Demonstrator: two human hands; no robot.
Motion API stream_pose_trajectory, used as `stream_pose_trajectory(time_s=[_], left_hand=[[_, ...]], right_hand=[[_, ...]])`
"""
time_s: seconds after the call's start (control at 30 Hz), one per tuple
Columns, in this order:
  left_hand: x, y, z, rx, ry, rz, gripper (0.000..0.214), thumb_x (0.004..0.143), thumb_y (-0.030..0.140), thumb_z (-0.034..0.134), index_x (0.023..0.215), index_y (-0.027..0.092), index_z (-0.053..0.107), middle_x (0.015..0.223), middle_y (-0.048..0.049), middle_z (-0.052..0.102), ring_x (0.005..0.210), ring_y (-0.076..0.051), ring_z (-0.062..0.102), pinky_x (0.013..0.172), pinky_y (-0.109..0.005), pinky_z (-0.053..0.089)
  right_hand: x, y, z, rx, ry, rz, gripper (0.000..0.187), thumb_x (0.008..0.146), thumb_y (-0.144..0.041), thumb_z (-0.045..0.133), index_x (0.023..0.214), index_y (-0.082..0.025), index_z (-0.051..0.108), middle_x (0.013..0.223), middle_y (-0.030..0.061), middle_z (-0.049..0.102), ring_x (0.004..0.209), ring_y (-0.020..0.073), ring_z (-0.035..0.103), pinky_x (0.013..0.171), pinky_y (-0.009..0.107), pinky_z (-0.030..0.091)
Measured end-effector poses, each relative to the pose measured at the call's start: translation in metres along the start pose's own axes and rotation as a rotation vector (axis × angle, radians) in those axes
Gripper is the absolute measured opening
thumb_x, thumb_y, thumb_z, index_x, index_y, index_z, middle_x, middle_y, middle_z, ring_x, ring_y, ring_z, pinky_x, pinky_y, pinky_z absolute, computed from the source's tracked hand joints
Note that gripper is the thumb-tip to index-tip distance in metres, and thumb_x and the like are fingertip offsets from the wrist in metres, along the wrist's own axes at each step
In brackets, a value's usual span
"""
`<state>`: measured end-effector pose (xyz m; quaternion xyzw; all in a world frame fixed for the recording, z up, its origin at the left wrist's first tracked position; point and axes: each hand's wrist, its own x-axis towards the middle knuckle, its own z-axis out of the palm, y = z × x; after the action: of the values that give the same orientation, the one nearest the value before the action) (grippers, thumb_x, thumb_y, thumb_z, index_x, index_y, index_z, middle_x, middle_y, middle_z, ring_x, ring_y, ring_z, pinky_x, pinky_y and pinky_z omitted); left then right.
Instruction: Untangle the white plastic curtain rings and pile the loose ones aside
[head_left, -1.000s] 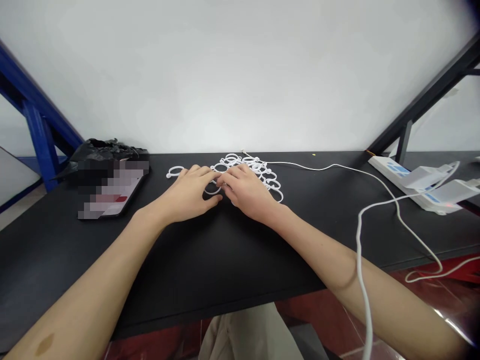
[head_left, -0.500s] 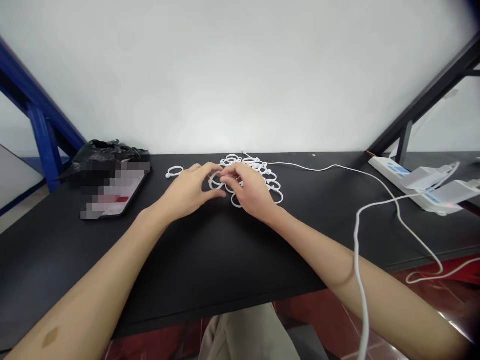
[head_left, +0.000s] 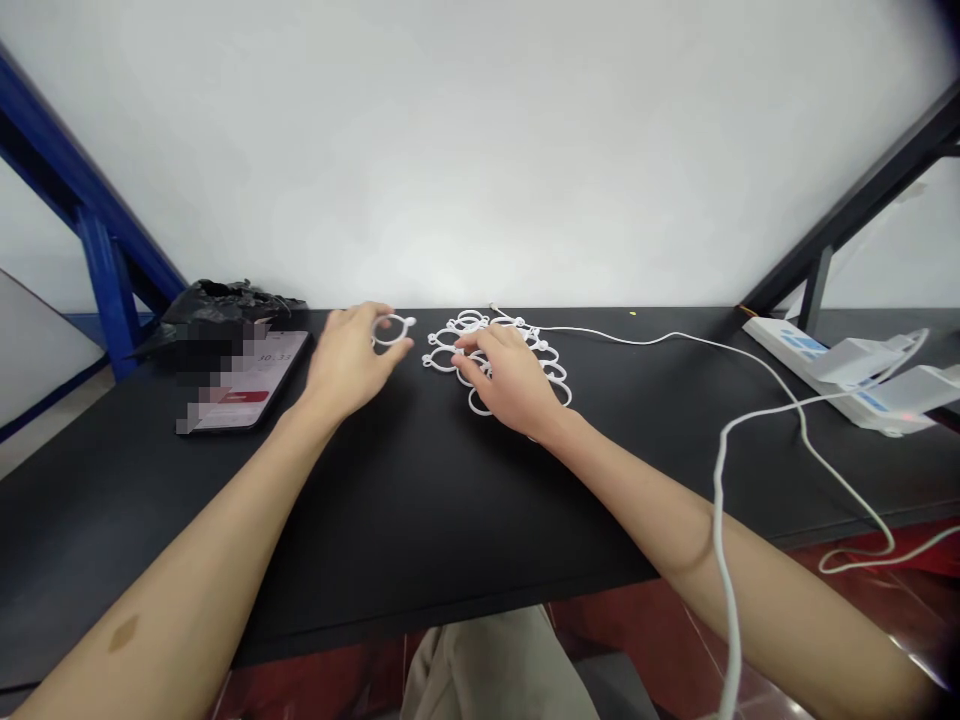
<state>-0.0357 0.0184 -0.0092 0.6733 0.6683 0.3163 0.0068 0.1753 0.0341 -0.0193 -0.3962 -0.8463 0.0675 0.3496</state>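
Note:
My left hand (head_left: 349, 360) is pinched on one white plastic ring (head_left: 393, 329), held just above the black table (head_left: 420, 500), left of the pile. A heap of several white rings (head_left: 517, 352) lies at the back middle of the table. My right hand (head_left: 510, 378) rests on that heap, its fingers curled down onto the rings; I cannot make out whether they grip one.
A phone (head_left: 247, 385) lies at the left beside a crumpled black bag (head_left: 217, 300). A white cable (head_left: 720, 440) runs from the heap over my right forearm. A white power strip with adapters (head_left: 855, 380) sits at the right. Blue and black frame struts flank the table.
My left hand has pulled one ring free from the heap and carried it left and back. The right hand stays on the pile. The lone ring at the left is now hidden.

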Motion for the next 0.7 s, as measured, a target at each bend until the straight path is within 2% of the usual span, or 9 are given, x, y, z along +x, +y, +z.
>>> stream_pose_trajectory(time_s=[0.1,0.2,0.3,0.37,0.43,0.53,0.63,0.7], left_hand=[[0.004,-0.018,-0.002,0.201,0.009,-0.129,0.045,0.086,0.042,0.053,0.123,0.016,0.058,0.124,-0.0202,0.061,0.123,-0.043,0.045,0.098,-0.056,0.040],[0.003,-0.028,-0.001,0.311,-0.048,-0.207,0.055,0.086,0.043,0.050,0.130,0.011,0.054,0.131,-0.0263,0.054,0.125,-0.047,0.042,0.098,-0.060,0.038],[0.002,-0.027,0.001,0.352,-0.048,-0.223,0.059,0.085,0.044,0.050,0.133,0.011,0.052,0.133,-0.0270,0.052,0.126,-0.047,0.041,0.099,-0.060,0.037],[0.002,-0.022,0.001,0.325,-0.034,-0.184,0.057,0.085,0.042,0.049,0.133,0.012,0.053,0.134,-0.0249,0.051,0.126,-0.046,0.041,0.100,-0.060,0.037],[0.002,-0.015,0.000,0.245,-0.045,-0.092,0.053,0.084,0.037,0.049,0.132,0.013,0.054,0.134,-0.0213,0.054,0.127,-0.044,0.041,0.102,-0.058,0.037],[-0.001,-0.003,0.000,0.037,-0.124,0.082,0.054,0.079,0.028,0.051,0.132,0.016,0.052,0.134,-0.0135,0.057,0.128,-0.035,0.044,0.106,-0.050,0.038],[-0.006,0.008,0.003,-0.190,-0.229,0.174,0.060,0.079,0.029,0.055,0.137,0.019,0.044,0.139,-0.0107,0.053,0.124,-0.027,0.051,0.104,-0.043,0.043],[-0.009,0.013,0.005,-0.305,-0.284,0.196,0.058,0.081,0.036,0.058,0.135,0.020,0.044,0.136,-0.0105,0.056,0.119,-0.024,0.056,0.099,-0.041,0.047]], right_hand=[[-0.001,0.000,0.002,-0.110,-0.074,-0.078,0.024,0.094,-0.033,0.056,0.108,-0.017,0.066,0.110,0.0092,0.066,0.110,0.0262,0.052,0.100,0.041,0.043],[-0.002,-0.001,0.004,-0.127,-0.166,-0.148,0.028,0.093,-0.041,0.057,0.105,-0.018,0.068,0.122,0.0089,0.064,0.126,0.0295,0.045,0.109,0.046,0.037],[-0.003,-0.002,0.007,-0.107,-0.269,-0.150,0.032,0.093,-0.046,0.055,0.102,-0.018,0.069,0.124,0.0103,0.065,0.137,0.0326,0.035,0.112,0.052,0.032],[-0.002,-0.002,0.009,-0.076,-0.287,-0.150,0.031,0.093,-0.045,0.055,0.100,-0.018,0.070,0.116,0.0113,0.069,0.136,0.0327,0.037,0.111,0.054,0.034],[-0.001,-0.003,0.009,-0.033,-0.247,-0.173,0.028,0.093,-0.041,0.057,0.096,-0.018,0.071,0.110,0.0110,0.071,0.130,0.0318,0.042,0.108,0.053,0.037],[0.001,-0.007,0.007,0.069,-0.085,-0.165,0.021,0.092,-0.033,0.059,0.098,-0.019,0.073,0.111,0.0083,0.071,0.116,0.0270,0.051,0.105,0.049,0.041],[0.001,-0.012,0.002,0.288,0.068,-0.050,0.017,0.091,-0.028,0.060,0.099,-0.021,0.073,0.113,0.0058,0.070,0.110,0.0212,0.058,0.104,0.043,0.043],[0.001,-0.016,-0.001,0.490,0.057,0.037,0.016,0.091,-0.028,0.059,0.097,-0.022,0.073,0.112,0.0051,0.070,0.109,0.0184,0.061,0.099,0.039,0.047]])
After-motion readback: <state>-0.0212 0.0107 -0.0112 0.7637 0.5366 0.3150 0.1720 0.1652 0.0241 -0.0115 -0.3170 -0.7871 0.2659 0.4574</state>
